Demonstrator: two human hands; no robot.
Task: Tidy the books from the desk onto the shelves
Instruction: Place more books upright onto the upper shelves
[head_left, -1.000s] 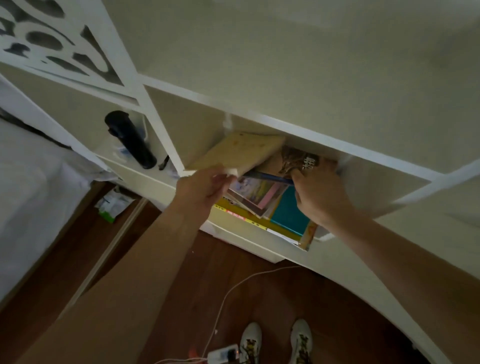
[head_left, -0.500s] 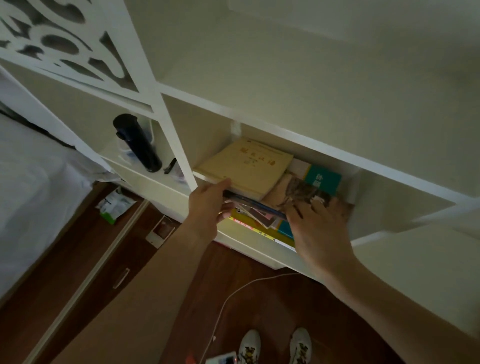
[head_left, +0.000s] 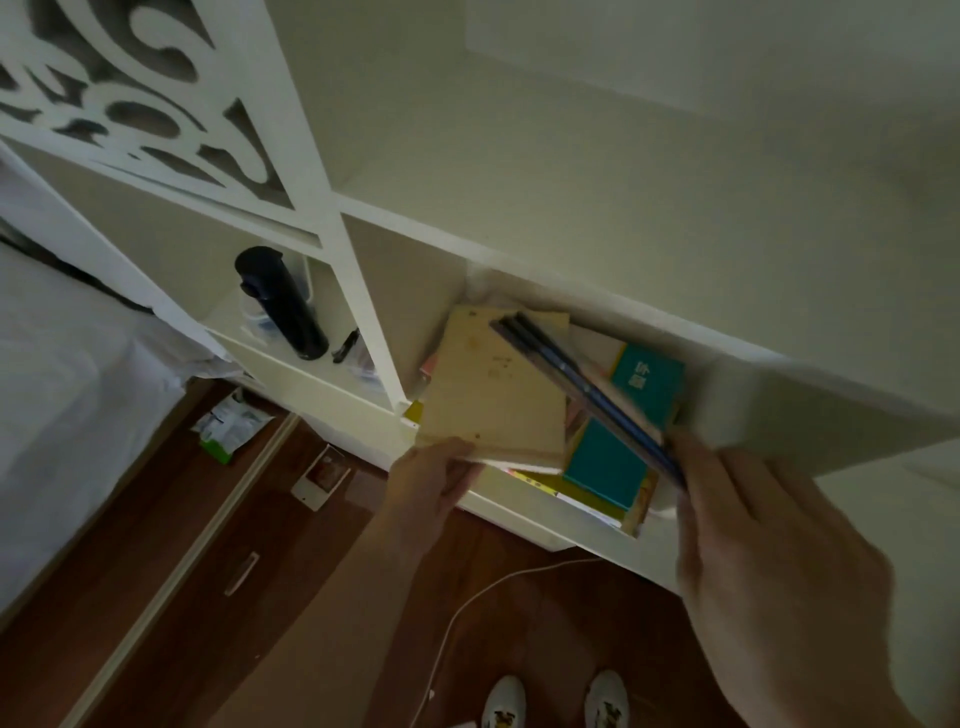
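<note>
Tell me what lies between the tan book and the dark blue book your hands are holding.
In the head view, a teal book lying flat in the shelf shows between the tan book and the tilted dark blue book.

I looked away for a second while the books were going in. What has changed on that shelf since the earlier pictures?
The tan book went from tilted up to lying flat on the pile, the left hand still gripping its near edge. The right hand left the brown cover it pressed and now holds thin dark-edged books tipped up on edge over the teal book. The black bottle in the next compartment stayed put.
</note>
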